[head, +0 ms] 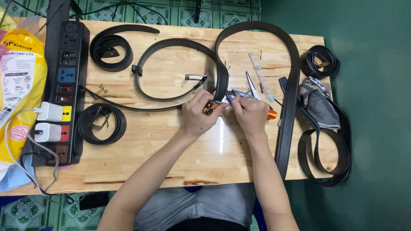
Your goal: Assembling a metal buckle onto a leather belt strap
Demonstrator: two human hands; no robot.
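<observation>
Looking down through the head camera, I see both hands meeting at the middle of a pale wooden table [222, 154]. My left hand [198, 115] has its fingers curled tight around a small brass-coloured buckle [210, 107], pinching it at the end of a black belt [180, 68] that loops away toward the far edge. My right hand [251, 113] is closed around a pair of blue-handled pliers [234, 94], whose tip points at the buckle; whether the tip touches it, I cannot tell. A red-and-yellow tool handle [272, 114] pokes out just beside the right hand.

Scissors [252, 85] and a clear ruler [259, 68] lie just beyond the right hand. A long black strap [293, 85] arcs over them and runs down the right side of the table to its near edge. Three more belts sit coiled: one at the far left [110, 53], one at the near left [102, 124], one at the far right corner [319, 62]. A grey cloth [321, 107] rests on another looped belt [329, 154] at the right edge. Along the left edge lies a black power strip [64, 85] with two white chargers [49, 122] plugged in, and beside it a yellow plastic bag [21, 77].
</observation>
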